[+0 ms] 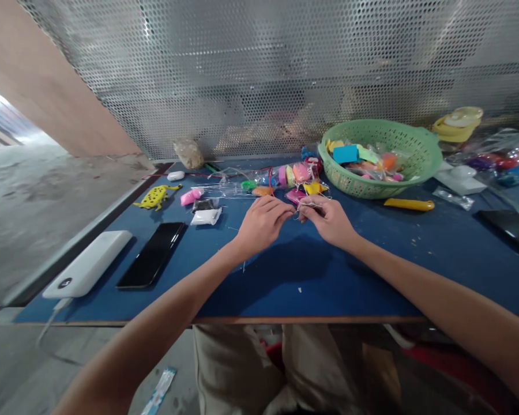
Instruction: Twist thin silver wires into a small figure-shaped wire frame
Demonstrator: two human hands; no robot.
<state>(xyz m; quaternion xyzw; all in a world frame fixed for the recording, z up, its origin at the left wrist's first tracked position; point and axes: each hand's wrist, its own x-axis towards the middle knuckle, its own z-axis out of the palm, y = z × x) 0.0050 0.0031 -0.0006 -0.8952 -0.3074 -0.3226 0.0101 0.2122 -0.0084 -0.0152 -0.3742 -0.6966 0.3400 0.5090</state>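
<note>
Over the middle of the blue table point(259, 294), my left hand point(263, 222) and my right hand point(328, 220) almost meet, fingertips pinched together. Between them runs a thin, pale, bent wire point(315, 204), which loops over the right fingers. Its exact shape is partly hidden by the fingers. Just beyond the hands lie a magenta packet point(294, 196), a yellow packet point(315, 188) and an orange piece point(262, 191). Left of my left hand are pink point(192, 196), black point(204, 205) and white point(206, 217) clay-like packets.
A green basket point(428, 154) of colourful packets stands back right, with a yellow cutter-like tool point(409, 204) before it. At left are a spotted yellow animal figure point(154, 197), a black phone point(152, 255) and a cabled white power bank point(89, 262). Perforated metal point(259, 75) rises behind.
</note>
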